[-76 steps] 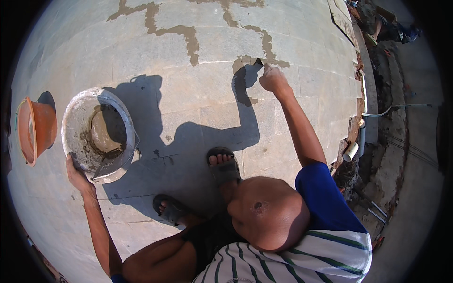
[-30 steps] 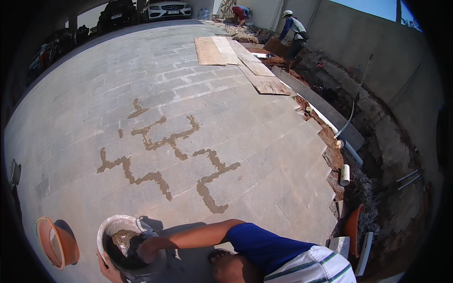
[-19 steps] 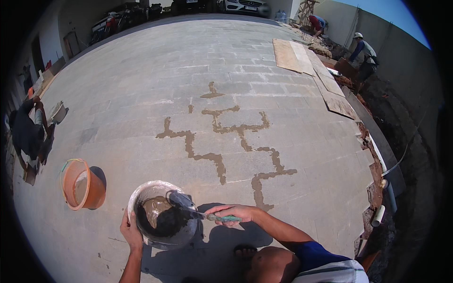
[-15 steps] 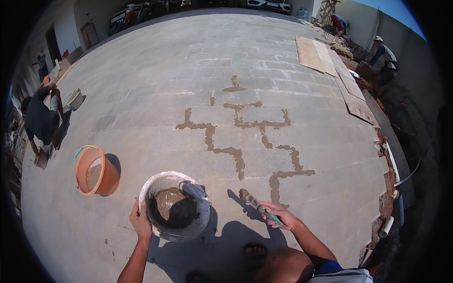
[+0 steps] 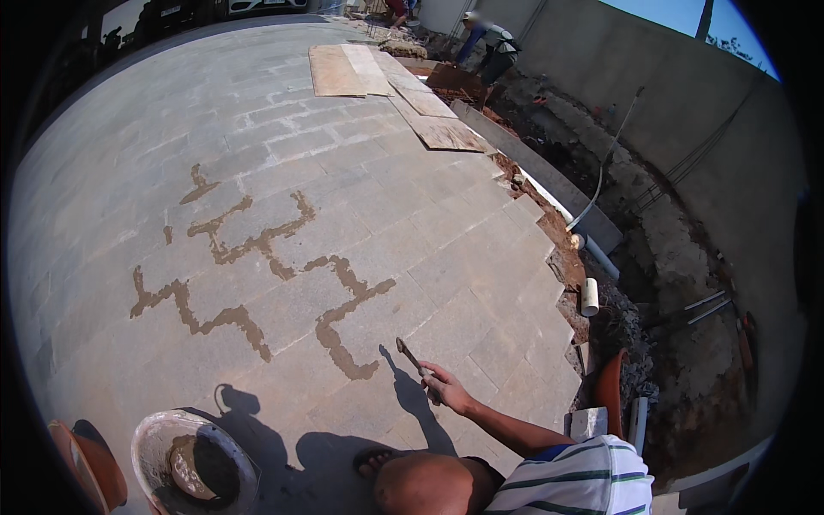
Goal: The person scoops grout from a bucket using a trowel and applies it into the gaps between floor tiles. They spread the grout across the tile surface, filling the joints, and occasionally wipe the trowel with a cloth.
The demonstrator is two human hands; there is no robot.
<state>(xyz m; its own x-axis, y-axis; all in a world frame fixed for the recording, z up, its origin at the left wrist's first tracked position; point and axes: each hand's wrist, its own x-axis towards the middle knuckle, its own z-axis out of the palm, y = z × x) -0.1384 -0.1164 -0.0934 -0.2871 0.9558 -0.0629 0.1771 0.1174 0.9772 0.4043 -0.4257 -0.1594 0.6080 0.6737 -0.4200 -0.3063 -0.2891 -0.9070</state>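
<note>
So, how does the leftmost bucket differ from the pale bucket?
The leftmost bucket is orange; the pale bucket is greyish white. The pale bucket shows wet-looking mix inside, while the leftmost bucket shows mainly its outer wall. Both stand on grey paving.

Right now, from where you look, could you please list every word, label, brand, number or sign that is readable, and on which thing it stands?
Nothing I can quote.
Dark vehicle, far back: front plate, too small and blurred.
White car: cut off by the top edge, nothing legible.
Trowel, pale bucket, orange bucket: no lettering visible.
</note>
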